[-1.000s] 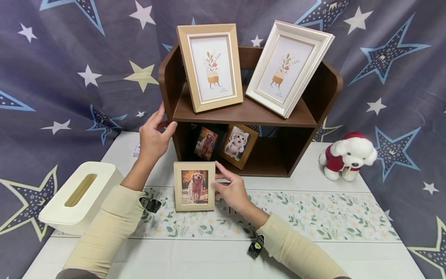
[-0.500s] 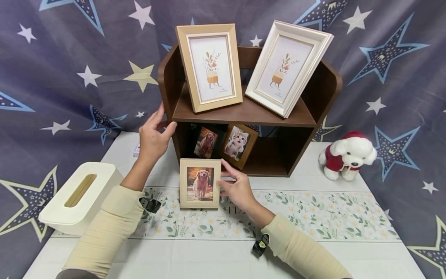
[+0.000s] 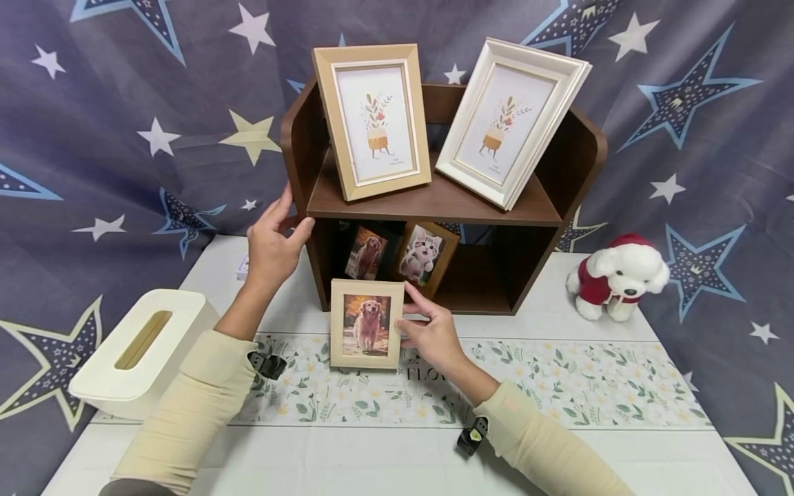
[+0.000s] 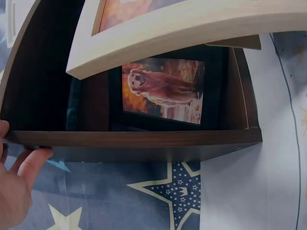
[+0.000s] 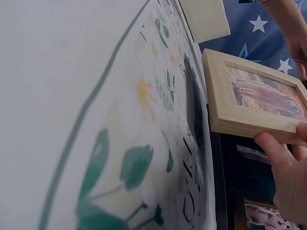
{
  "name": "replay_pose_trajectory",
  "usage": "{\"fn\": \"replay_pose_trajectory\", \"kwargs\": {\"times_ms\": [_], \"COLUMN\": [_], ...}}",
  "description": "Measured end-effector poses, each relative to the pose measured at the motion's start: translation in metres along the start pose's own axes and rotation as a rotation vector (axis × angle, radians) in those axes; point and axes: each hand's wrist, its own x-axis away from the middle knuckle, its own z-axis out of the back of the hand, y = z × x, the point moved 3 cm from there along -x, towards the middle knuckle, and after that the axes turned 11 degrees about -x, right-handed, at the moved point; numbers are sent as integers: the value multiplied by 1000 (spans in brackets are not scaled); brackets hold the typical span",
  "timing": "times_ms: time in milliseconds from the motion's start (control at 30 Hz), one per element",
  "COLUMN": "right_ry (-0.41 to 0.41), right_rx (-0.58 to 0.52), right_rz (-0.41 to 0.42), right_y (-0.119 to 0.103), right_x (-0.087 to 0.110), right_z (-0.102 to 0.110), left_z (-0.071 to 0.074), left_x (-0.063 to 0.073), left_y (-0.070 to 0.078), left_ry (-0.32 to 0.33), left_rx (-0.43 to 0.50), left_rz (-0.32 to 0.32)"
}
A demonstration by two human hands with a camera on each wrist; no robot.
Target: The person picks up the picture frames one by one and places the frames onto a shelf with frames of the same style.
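Note:
My right hand (image 3: 434, 337) pinches the right edge of a light wood picture frame (image 3: 336, 331) showing a golden retriever photo, held upright in front of the shelf's lower opening. In the right wrist view, the fingers (image 5: 273, 146) grip the frame's edge. My left hand (image 3: 273, 248) rests against the left side of the dark brown shelf (image 3: 434, 207), its fingers along the outer panel and its thumb at the front edge. Inside the lower compartment, a dark frame (image 4: 163, 91) with a dog photo stands beside a brown frame (image 3: 424, 255) with a kitten photo, partly hidden by the held frame.
A tan frame (image 3: 347, 138) and a white frame (image 3: 527, 172) lean on the upper shelf. To the left stands a cream tissue box (image 3: 180, 310); a white plush dog (image 3: 620, 275) sits on the right. A floral runner (image 3: 558, 386) crosses the white table.
My right hand has carried the light wood frame rightward and slightly up, so it now covers the bottom of the kitten frame. The left hand keeps its place on the shelf.

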Motion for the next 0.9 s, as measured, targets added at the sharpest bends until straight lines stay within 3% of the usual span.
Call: {"fn": "replay_pose_trajectory", "kwargs": {"times_ms": [633, 900], "right_ry": [72, 87], "right_rx": [45, 47], "right_rz": [37, 10], "right_y": [-12, -15], "right_x": [3, 5], "right_z": [28, 34], "left_z": [-1, 0], "left_x": [-1, -1], "left_y": [0, 2], "left_ry": [6, 2], "left_rx": [18, 20], "left_rz": [5, 18]}}
